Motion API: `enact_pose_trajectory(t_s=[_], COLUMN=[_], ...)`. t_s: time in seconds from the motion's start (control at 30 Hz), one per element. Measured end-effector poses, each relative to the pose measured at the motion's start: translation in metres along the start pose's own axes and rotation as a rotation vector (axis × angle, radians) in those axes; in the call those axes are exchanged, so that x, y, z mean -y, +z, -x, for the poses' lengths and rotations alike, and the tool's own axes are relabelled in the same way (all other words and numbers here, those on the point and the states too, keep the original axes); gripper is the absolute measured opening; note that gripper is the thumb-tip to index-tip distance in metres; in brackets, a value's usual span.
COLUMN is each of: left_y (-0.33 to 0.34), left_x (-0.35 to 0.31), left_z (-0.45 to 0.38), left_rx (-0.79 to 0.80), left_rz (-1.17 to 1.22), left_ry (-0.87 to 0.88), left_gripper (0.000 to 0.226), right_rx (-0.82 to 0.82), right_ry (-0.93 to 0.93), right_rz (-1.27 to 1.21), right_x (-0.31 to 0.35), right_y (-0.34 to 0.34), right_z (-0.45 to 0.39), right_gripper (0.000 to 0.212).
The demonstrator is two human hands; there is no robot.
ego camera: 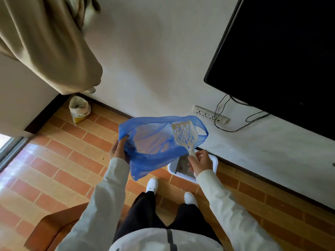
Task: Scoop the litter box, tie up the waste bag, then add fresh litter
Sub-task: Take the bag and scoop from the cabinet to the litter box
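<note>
The left hand [117, 150] gripped the rim of the blue bag [154, 151], held open above the litter box [181, 171] — the right hand [200, 163] gripped the scoop [184, 135] over the bag's mouth, directly above the box.

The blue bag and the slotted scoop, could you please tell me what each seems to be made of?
The blue bag looks like thin plastic film: it is translucent, the floor tiles showing through, and it crumples where the left hand grips it. The slotted scoop, held by the right hand, seems rigid moulded plastic, off-white and matte, with clean-cut slots.
</note>
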State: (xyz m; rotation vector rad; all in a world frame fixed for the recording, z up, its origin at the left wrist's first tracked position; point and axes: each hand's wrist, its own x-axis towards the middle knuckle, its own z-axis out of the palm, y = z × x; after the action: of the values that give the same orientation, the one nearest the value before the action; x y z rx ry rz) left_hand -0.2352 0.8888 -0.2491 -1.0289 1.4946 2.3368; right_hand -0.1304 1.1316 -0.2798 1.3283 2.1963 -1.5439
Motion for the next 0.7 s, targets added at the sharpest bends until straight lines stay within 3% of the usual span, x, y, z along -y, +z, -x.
enact_pose_trajectory(t_s=[0.17,0.37,0.7], left_y=[0.003,-0.003,-0.031], left_x=[0.040,0.095,0.179], left_z=[0.010,0.018,-0.048], left_rx=[-0.051,-0.159,-0.268], left_rz=[0.034,0.147,0.263], left_ry=[0.050,0.081,0.128], left_gripper=[0.016,0.009,0.008], right_rx=[0.123,0.256,0.288], right_ry=[-0.045,-0.110,-0.184], right_rz=[0.164,0.241,0.329], right_x=[-0.009,-0.023,-0.082], right_y=[-0.017,-0.027,0.034], right_z=[-0.024,-0.064,-0.155], right_gripper=[0.029,0.023,0.021])
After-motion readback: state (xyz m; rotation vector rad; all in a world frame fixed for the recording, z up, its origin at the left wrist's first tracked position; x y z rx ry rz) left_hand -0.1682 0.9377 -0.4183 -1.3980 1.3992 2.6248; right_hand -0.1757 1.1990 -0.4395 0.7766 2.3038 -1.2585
